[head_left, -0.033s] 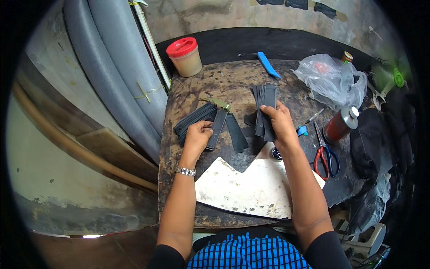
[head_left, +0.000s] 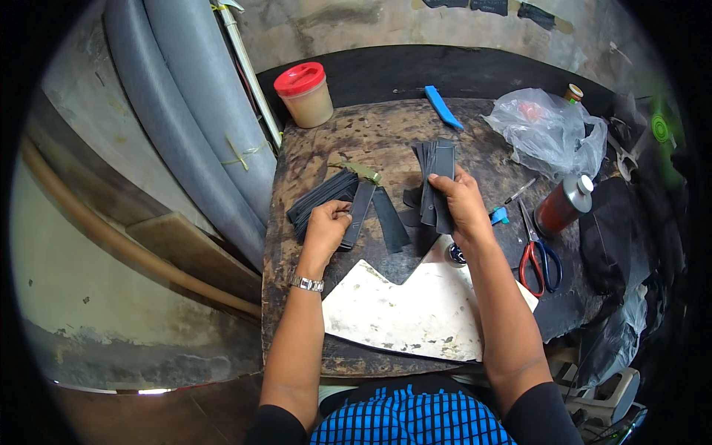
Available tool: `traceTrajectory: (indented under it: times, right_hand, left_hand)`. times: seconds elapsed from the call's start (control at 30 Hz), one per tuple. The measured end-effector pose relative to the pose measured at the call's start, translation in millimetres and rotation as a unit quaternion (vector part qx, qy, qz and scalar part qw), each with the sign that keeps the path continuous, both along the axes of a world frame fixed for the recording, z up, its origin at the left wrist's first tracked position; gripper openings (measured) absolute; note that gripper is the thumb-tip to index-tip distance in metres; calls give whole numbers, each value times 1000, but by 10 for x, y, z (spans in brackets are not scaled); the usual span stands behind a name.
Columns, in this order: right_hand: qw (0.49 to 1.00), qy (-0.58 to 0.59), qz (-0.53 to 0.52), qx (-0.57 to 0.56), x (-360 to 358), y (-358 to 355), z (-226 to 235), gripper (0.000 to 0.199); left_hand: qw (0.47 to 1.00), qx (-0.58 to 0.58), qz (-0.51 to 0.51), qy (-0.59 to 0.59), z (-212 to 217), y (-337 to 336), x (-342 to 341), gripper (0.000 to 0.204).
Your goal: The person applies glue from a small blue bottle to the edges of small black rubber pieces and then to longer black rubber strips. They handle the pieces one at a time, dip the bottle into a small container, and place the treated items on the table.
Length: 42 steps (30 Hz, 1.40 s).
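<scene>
lower ends of the dark strips (head_left: 436,178) hidden in the right hand (head_left: 461,204), left hand (head_left: 326,228) covering a strip's end

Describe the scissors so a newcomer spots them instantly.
Start at the dark worn worktable. Right of the right hand, the red-handled scissors lie flat below a red metal can. They are the only red-and-blue looped handles there.

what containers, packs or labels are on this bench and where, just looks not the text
Tub: far left corner of the bench, round, beige with a red lid.
Metal can: right side, beyond the red-handled scissors, cylindrical, reddish brown with a white cap.
Plastic bag: far right, clear and crumpled, contents unclear.
Small bottle: behind the bag, only its brown cap shows.
No signs or screens.
</scene>
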State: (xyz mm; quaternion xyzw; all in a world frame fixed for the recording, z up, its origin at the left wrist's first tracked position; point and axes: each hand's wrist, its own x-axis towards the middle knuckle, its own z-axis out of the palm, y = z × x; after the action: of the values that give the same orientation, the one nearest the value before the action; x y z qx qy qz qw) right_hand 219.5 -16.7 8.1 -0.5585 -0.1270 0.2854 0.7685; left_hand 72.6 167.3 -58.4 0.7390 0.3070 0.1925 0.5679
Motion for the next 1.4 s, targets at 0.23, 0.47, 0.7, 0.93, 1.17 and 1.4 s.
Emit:
traceTrajectory:
  times: [0.23, 0.47, 0.7, 0.93, 1.17, 1.4]
  right_hand:
    - [997, 63, 16, 41, 60, -21, 9, 17]
    - [992, 92, 31, 80, 83, -22, -6, 14]
    - [992, 94, 18, 81, 110, -11, -33, 13]
    - [988, 97, 23, 117, 178, -38, -57, 13]
    - [989, 69, 24, 126, 101, -149, 236, 23]
    - [983, -105, 126, 86, -31, -503, 600, 42]
  left_hand:
    - [931, 346, -23, 112, 134, -138, -12, 24]
    - [883, 448, -48, 132, 268, -576, 205, 21]
    - [853, 466, -102, 211, 279, -896, 547, 22]
    - [855, 457, -144, 198, 237, -817, 359, 47]
    - [882, 447, -113, 102, 153, -667, 331, 54]
    - [953, 239, -135, 128, 367, -570, 30, 41]
